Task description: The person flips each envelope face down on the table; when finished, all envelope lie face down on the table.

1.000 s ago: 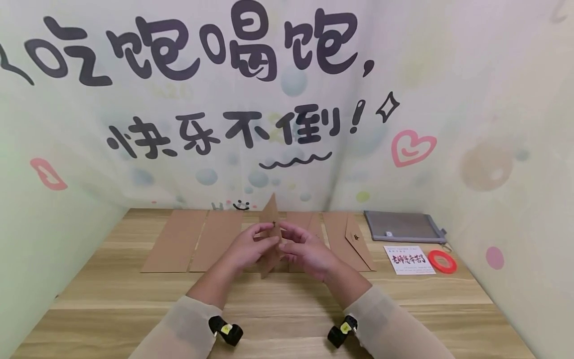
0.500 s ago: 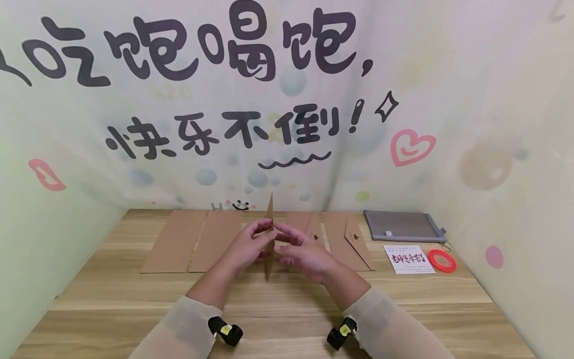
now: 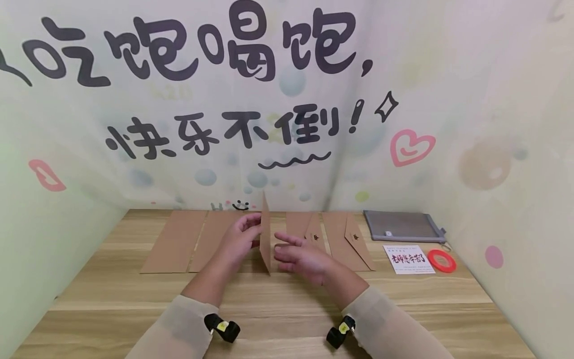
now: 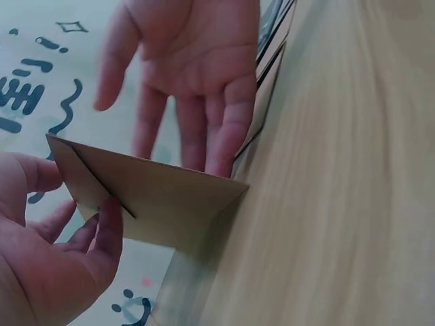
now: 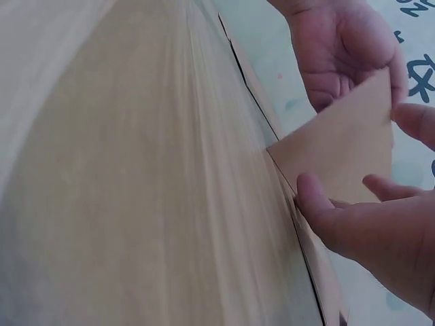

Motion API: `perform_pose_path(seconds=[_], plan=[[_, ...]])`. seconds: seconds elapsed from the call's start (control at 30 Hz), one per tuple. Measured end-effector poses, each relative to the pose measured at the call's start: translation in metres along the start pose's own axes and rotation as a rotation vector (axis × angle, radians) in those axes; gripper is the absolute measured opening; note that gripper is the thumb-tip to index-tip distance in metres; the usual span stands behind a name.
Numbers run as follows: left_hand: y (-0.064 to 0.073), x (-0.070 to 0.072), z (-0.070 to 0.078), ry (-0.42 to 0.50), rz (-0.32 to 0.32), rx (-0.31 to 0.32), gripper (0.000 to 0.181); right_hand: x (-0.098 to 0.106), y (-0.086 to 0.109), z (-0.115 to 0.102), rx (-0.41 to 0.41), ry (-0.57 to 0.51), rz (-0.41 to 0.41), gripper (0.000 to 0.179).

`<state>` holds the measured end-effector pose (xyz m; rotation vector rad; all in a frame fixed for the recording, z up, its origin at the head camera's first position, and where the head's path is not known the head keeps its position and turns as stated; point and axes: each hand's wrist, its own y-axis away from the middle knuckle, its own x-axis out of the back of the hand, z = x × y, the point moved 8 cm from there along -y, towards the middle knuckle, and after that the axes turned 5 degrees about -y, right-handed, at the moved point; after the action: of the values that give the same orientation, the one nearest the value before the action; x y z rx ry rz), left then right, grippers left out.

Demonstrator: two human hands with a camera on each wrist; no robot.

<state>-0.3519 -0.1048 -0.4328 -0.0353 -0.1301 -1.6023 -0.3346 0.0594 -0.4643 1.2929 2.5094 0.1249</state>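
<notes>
A brown kraft-paper envelope [image 3: 266, 234] stands on edge between my two hands, nearly edge-on in the head view. My left hand [image 3: 239, 237] holds it from the left, fingers curled against its flap side [image 4: 153, 197] in the left wrist view. My right hand [image 3: 307, 259] is just to its right, fingers extended and spread, with a small gap to the paper in the head view. The right wrist view shows the plain face of the envelope [image 5: 346, 149] with the left hand [image 5: 340, 51] behind it. Part of the left hand's grip is hidden.
Brown envelopes [image 3: 172, 244] [image 3: 219, 234] lie at the left. Two more with flaps showing [image 3: 298, 224] [image 3: 338, 239] lie at the right. Farther right are a grey mesh zip pouch [image 3: 401, 227], a white printed card [image 3: 409, 260] and a red tape ring [image 3: 430, 262]. A printed curtain [image 3: 309, 184] hangs behind.
The right hand has come off the envelope, leaving a gap. The left hand and envelope have shifted slightly left, and the envelope has turned so its right face shows.
</notes>
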Motion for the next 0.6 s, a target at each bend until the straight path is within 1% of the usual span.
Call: perform_pose_path(seconds=[0.07, 0.17, 0.37, 0.47, 0.6], plan=[[-0.001, 0.007, 0.0, -0.012, 0.034, -0.007, 0.046, 0.004, -0.001, 0.0, 0.0, -0.03, 0.028, 0.07], [-0.002, 0.016, -0.001, -0.04, 0.064, -0.002, 0.048, 0.01, -0.002, 0.0, 0.002, -0.06, 0.063, 0.067], [-0.005, 0.031, -0.01, -0.167, 0.095, 0.04, 0.055, 0.013, -0.004, -0.001, 0.002, -0.077, 0.076, 0.065], [-0.006, 0.034, -0.013, -0.206, 0.093, 0.049, 0.057, 0.014, -0.003, -0.002, 0.006, -0.067, 0.078, 0.064], [-0.006, 0.034, -0.016, -0.268, 0.076, 0.045, 0.058, 0.017, -0.003, -0.003, 0.009, -0.061, 0.087, 0.063]])
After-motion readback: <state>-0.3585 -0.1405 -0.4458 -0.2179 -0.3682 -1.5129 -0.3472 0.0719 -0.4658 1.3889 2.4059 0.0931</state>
